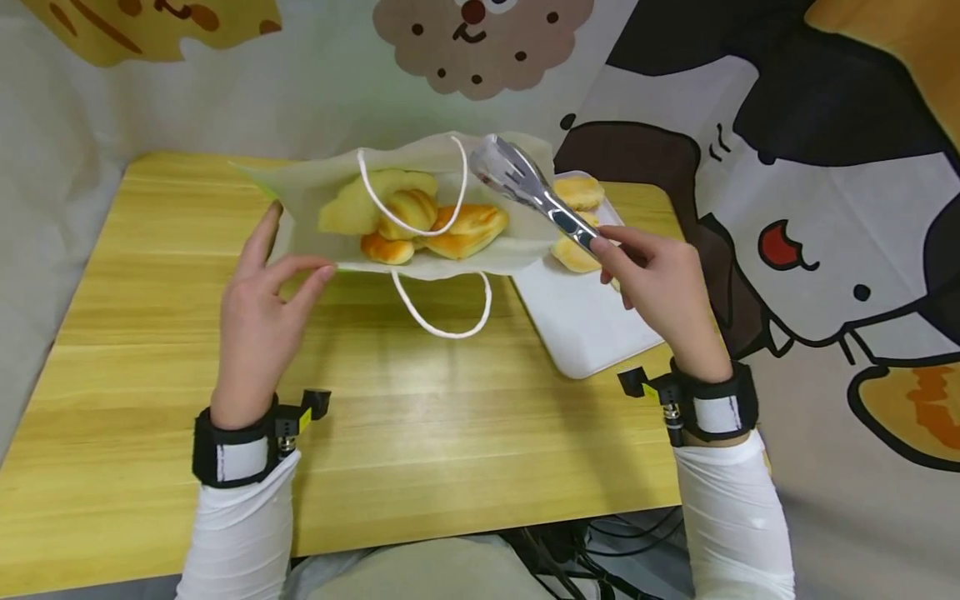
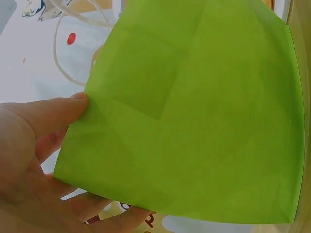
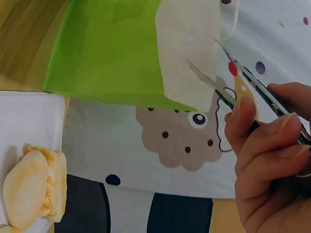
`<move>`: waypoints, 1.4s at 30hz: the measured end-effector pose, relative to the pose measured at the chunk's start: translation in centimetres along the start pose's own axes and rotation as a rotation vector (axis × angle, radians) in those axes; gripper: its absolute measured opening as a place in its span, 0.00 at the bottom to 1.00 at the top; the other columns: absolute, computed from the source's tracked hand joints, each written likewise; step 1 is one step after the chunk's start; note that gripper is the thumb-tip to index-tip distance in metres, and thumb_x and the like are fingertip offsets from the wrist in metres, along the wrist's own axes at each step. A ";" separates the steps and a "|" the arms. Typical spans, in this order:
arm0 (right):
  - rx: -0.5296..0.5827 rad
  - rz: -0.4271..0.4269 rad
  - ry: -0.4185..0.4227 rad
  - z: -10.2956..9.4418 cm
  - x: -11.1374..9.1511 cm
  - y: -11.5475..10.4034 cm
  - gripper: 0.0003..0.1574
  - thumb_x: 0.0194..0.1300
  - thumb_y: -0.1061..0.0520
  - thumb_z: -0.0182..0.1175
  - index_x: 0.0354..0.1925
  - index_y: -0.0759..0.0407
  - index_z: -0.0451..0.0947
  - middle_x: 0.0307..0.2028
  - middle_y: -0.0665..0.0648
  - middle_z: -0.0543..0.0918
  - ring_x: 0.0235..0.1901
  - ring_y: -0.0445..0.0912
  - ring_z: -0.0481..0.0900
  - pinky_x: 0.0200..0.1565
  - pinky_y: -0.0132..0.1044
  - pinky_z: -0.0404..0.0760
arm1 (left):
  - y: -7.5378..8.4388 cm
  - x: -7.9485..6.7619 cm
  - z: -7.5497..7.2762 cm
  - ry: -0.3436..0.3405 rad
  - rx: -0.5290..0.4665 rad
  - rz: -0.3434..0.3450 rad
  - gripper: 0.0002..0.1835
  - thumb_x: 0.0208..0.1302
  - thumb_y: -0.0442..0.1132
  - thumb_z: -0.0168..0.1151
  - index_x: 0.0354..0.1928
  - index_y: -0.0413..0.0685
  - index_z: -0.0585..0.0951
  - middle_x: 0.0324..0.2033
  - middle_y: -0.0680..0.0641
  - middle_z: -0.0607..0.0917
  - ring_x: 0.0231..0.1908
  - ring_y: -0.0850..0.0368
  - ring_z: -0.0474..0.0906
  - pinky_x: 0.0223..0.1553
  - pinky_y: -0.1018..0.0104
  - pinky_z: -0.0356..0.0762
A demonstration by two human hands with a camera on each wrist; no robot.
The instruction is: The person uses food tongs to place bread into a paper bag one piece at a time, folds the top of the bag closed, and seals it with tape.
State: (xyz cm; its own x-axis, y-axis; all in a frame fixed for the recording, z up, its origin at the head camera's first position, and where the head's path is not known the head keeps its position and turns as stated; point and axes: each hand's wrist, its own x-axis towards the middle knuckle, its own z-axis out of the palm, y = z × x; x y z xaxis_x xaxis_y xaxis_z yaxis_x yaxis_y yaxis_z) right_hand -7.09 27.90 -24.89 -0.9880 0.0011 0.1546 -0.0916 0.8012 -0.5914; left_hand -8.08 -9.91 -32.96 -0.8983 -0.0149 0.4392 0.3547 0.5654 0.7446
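Note:
A green paper bag (image 2: 194, 121) with a pale inside and white cord handles stands on the table, its mouth facing up. Several bread pieces (image 1: 468, 231) lie inside it. At the bag's left end, my left hand (image 1: 262, 312) holds the edge, thumb on the near side and fingers reaching to the far side. My right hand (image 1: 651, 279) grips metal tongs (image 1: 536, 187) over the bag's right end. In the right wrist view the tips of the tongs stand apart with nothing between them.
A white tray (image 1: 581, 321) lies right of the bag, with several bread pieces (image 3: 31, 189) towards its far end. Behind the wooden table (image 1: 420, 433) hangs a cloth with cartoon prints (image 1: 487, 50). Cables (image 1: 622, 542) show below the table's front edge.

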 end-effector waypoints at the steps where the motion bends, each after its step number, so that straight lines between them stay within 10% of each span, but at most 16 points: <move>1: 0.011 0.002 0.010 -0.2 -0.1 0.0 0.22 0.66 0.40 0.55 0.49 0.51 0.81 0.21 0.55 0.79 0.11 0.45 0.68 0.10 0.32 0.62 | 0.0 0.1 0.0 0.001 0.000 -0.001 0.11 0.57 0.37 0.68 0.36 0.35 0.86 0.69 0.49 0.61 0.66 0.54 0.56 0.66 0.49 0.57; 23: 0.689 0.156 0.297 0.7 -6.8 3.4 0.19 0.68 0.54 0.57 0.45 0.70 0.79 0.21 0.58 0.79 0.12 0.47 0.65 0.10 0.28 0.64 | 0.1 -0.2 -0.1 -0.008 0.000 0.008 0.10 0.57 0.37 0.68 0.37 0.36 0.85 0.69 0.48 0.60 0.67 0.54 0.54 0.66 0.48 0.57; 42: 0.896 0.484 0.310 5.8 -10.2 8.1 0.26 0.65 0.47 0.59 0.41 0.73 0.77 0.19 0.55 0.81 0.10 0.42 0.68 0.08 0.24 0.65 | 0.1 -0.2 0.0 0.002 0.000 0.012 0.10 0.56 0.36 0.68 0.36 0.35 0.85 0.69 0.47 0.61 0.67 0.56 0.55 0.66 0.49 0.57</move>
State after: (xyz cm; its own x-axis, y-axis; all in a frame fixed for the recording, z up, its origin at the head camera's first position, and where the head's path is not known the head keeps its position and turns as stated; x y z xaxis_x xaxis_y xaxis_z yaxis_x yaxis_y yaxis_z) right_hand 1.48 30.96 -35.83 -0.8802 0.4555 -0.1329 0.1196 -0.0581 -0.9911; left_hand -7.86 -9.85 -32.95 -0.8932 -0.0097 0.4496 0.3659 0.5656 0.7391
